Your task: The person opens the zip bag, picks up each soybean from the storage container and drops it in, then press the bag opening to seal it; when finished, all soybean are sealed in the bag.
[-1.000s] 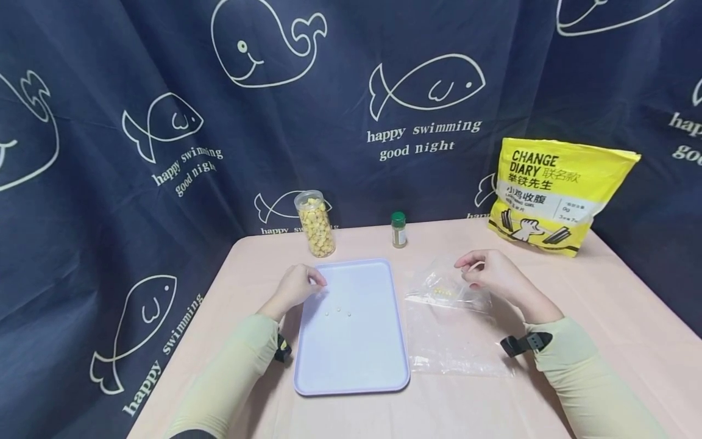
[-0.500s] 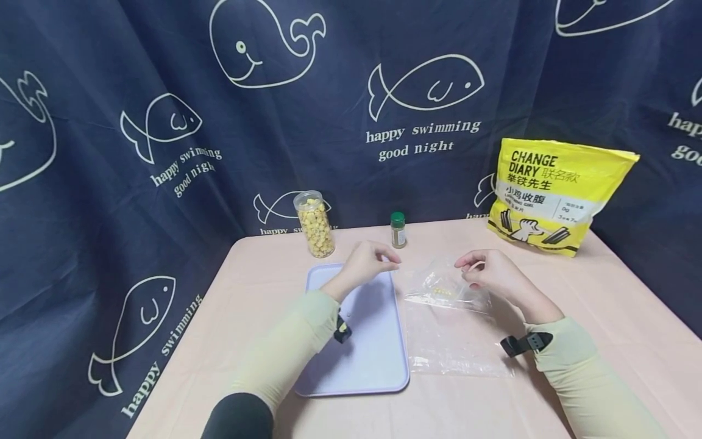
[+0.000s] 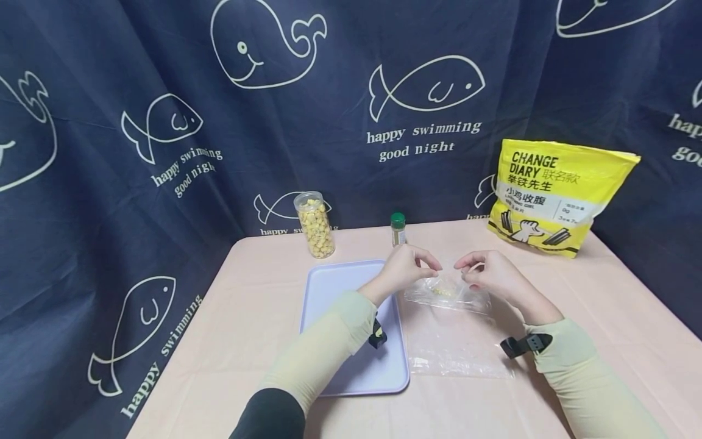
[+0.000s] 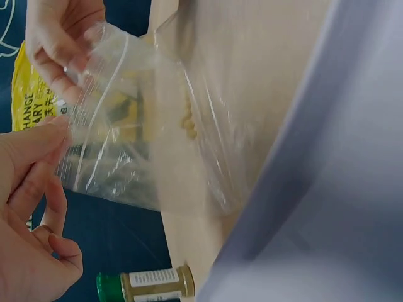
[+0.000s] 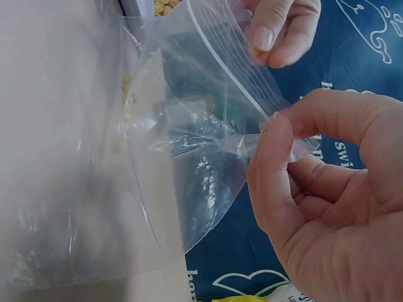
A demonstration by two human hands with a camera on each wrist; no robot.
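A clear zip bag (image 3: 460,347) lies on the table with its mouth end raised. My right hand (image 3: 496,277) pinches the rim at the mouth, near the zip strip. Opposite it, my left hand (image 3: 404,267) has come up to the bag's mouth, thumb and fingertips together. Between them a small yellowish bean-like piece (image 5: 255,51) shows in the right wrist view. Several similar yellow pieces (image 4: 188,119) lie inside the bag. The lilac tray (image 3: 329,286) sits under my left forearm, which hides much of its surface.
Behind the tray stands a clear jar of yellow pieces (image 3: 316,228). A green-capped spice bottle (image 3: 398,227) is at the back middle, partly behind my left hand. A large yellow snack bag (image 3: 559,195) stands at the back right, before a dark blue curtain (image 3: 307,140).
My left hand has moved right from over the tray to the bag's mouth, its forearm now covering the small pieces seen earlier on the tray. My right hand has stayed on the bag.
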